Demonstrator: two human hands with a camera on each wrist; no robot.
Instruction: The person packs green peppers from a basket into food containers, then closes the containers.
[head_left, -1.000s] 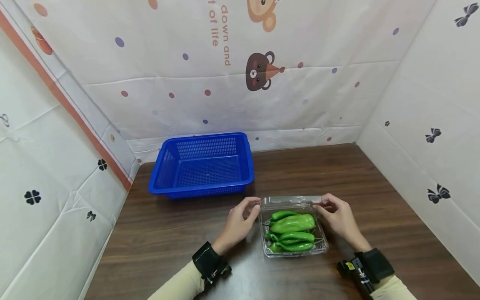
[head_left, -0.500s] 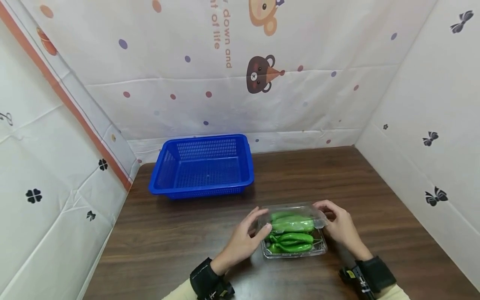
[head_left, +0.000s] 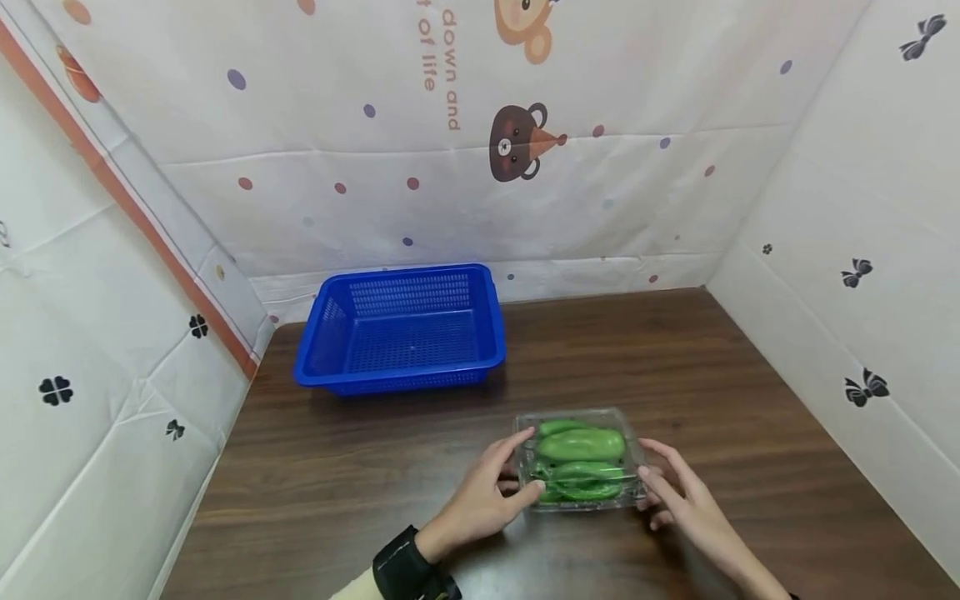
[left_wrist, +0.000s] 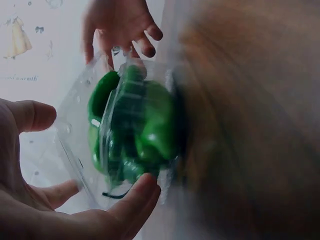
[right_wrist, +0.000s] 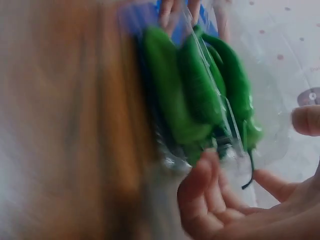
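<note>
A clear plastic clamshell box lies on the table with its lid down over several green peppers. On its left side my left hand has its fingers spread, the index fingertip at the far left corner and the thumb by the near one. My right hand is at the right side, thumb and index finger at the lid's edge, the other fingers lower. A dark pepper stem pokes out at the box's right end in the right wrist view. Whether the lid is fastened I cannot tell.
A blue perforated plastic basket stands at the back left of the brown wood table. White printed cloth hangs behind and at both sides.
The lid has swung from raised at the back down over the peppers. Both hands have come nearer along the box's sides, the right one from the far corner toward the front.
</note>
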